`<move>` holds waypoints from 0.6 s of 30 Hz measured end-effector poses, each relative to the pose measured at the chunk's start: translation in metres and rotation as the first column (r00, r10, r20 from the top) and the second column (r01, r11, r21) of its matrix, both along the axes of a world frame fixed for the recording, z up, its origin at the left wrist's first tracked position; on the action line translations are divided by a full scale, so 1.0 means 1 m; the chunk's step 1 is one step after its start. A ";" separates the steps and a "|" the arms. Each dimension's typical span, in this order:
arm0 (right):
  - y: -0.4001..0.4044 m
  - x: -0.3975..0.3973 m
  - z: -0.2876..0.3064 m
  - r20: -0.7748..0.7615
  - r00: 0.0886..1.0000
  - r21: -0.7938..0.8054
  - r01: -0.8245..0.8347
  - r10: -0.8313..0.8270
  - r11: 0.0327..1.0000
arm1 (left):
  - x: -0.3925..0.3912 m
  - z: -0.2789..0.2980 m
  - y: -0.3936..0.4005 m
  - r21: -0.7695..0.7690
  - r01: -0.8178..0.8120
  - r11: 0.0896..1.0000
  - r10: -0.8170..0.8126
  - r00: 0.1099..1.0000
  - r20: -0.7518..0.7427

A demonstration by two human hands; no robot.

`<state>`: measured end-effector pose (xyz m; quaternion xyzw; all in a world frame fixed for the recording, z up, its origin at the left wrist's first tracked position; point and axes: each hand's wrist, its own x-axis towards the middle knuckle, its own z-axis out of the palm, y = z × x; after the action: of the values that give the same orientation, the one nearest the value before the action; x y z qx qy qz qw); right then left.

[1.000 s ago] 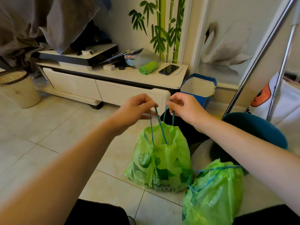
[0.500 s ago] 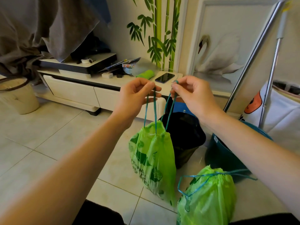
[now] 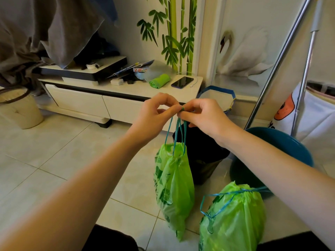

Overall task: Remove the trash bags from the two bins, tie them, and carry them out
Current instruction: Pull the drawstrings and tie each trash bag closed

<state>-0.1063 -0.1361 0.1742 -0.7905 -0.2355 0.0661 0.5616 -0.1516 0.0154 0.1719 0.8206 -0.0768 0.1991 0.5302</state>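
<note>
The green trash bag [image 3: 173, 187] hangs in the air above the tiled floor [image 3: 54, 160], its mouth cinched shut by blue-green drawstrings [image 3: 176, 134] that run up to both hands. The left hand [image 3: 155, 115] pinches the strings between thumb and fingertips, and the right hand [image 3: 203, 115] pinches them too, the two grips meeting at a small knot of cord between the fingertips. Both grips are clenched on the drawstrings, which carry the bag's weight.

A second green trash bag [image 3: 233, 220] sits on the floor just right of the hanging one, its mouth gathered, with a loose blue drawstring loop [image 3: 213, 205] lying across its top. Behind the hanging bag stands a black bin [image 3: 203, 156], and to its right a teal basin [image 3: 282, 149]. Farther back a blue bin [image 3: 215, 96] with a pale liner stands beside the white tabletop [image 3: 126, 89] of a low cabinet, which carries a phone [image 3: 182, 82] and a green roll [image 3: 159, 80]. A beige bin [image 3: 21, 109] stands at the far left.
</note>
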 end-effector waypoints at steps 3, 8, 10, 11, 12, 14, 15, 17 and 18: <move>0.000 0.000 0.001 -0.061 0.997 0.059 0.058 -0.055 0.997 | 0.007 -0.009 0.008 -0.116 0.020 0.993 -0.038 0.987 -0.154; -0.001 -0.001 0.004 -0.070 0.996 0.079 0.063 -0.058 0.995 | 0.017 -0.051 0.026 0.036 0.200 0.979 -0.152 0.839 -0.523; 0.000 -0.003 0.006 -0.038 0.998 0.074 0.045 -0.043 0.996 | 0.019 -0.070 0.014 0.181 0.326 0.928 -0.165 0.793 -0.586; 0.000 -0.004 0.007 -0.030 0.999 0.083 0.032 -0.029 0.996 | 0.021 -0.078 0.006 0.196 0.336 0.921 -0.167 0.797 -0.581; 0.001 -0.006 0.008 -0.026 1.000 0.097 0.018 -0.015 0.995 | 0.024 -0.085 -0.002 0.187 0.301 0.935 -0.151 0.816 -0.558; 0.001 -0.007 0.009 -0.025 1.000 0.123 -0.001 0.004 0.992 | 0.032 -0.099 -0.017 0.147 0.196 0.969 -0.106 0.875 -0.473; 0.000 -0.007 0.010 -0.030 0.999 0.133 -0.007 0.011 0.991 | 0.036 -0.105 -0.022 0.141 0.150 0.979 -0.077 0.900 -0.429; -0.003 -0.005 0.012 -0.034 0.999 0.141 -0.011 0.016 0.990 | 0.041 -0.117 -0.028 0.117 0.077 0.990 -0.024 0.915 -0.403; -0.006 -0.003 0.013 -0.026 1.000 0.145 -0.004 0.008 0.989 | 0.043 -0.123 -0.029 0.119 0.065 0.991 -0.010 0.910 -0.414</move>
<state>-0.1093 -0.1419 0.1873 -0.7459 -0.2345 0.0608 0.6204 -0.1083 -0.0140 0.0486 0.8753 0.0079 0.0059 0.4834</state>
